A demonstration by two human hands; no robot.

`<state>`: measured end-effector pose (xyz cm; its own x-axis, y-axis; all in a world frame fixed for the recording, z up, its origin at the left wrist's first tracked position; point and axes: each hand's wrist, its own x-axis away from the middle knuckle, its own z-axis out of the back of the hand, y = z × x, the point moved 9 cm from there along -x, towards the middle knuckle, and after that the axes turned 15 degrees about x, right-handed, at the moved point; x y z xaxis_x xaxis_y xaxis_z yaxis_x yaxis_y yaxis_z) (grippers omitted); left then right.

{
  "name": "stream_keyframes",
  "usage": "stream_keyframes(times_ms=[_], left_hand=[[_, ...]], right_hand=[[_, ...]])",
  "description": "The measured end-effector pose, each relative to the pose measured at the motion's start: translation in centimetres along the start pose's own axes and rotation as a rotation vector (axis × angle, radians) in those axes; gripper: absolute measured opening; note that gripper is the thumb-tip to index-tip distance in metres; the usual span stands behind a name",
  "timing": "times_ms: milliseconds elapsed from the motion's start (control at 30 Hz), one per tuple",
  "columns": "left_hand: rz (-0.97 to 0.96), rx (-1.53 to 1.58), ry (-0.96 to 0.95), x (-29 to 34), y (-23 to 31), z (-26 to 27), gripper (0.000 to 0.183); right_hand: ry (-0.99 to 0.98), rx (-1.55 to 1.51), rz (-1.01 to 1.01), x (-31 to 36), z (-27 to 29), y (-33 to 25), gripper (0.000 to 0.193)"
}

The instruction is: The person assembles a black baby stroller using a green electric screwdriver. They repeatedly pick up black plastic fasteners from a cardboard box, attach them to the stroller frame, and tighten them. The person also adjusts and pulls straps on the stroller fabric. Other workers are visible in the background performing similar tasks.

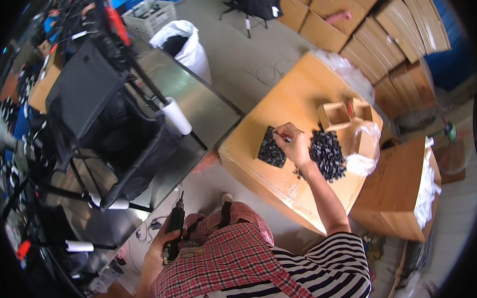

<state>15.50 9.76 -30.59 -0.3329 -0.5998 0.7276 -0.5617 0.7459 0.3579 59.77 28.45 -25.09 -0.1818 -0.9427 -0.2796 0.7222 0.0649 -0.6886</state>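
My left hand is wrapped round a black power screwdriver, held low beside my apron with its bit pointing up and away. Over a small open box of black parts my right hand hovers or touches, fingertips pinched together. What they grip, if anything, is too small to make out. Just right of that hand a loose pile of small black pieces lies on the large carton that serves as a work surface.
Two small open cardboard boxes and a clear plastic bag stand beyond the pile. At left, a black folding chair rests on a metal table. A white sack stands behind it; stacked cartons fill the far right.
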Motion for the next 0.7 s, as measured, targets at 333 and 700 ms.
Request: stream_keyframes(times_ms=[333, 700], left_hand=[[-0.588, -0.438, -0.366, 11.5, 8.9, -12.0, 0.126], [-0.76, -0.198, -0.352, 18.0, 10.6, -4.3, 0.122]], right_hand=[[-0.282, -0.45, 0.603, -0.4, -8.9, -32.8, 0.017], [-0.386, -0.474, 0.894, 5.3, -15.0, -45.5, 0.019]])
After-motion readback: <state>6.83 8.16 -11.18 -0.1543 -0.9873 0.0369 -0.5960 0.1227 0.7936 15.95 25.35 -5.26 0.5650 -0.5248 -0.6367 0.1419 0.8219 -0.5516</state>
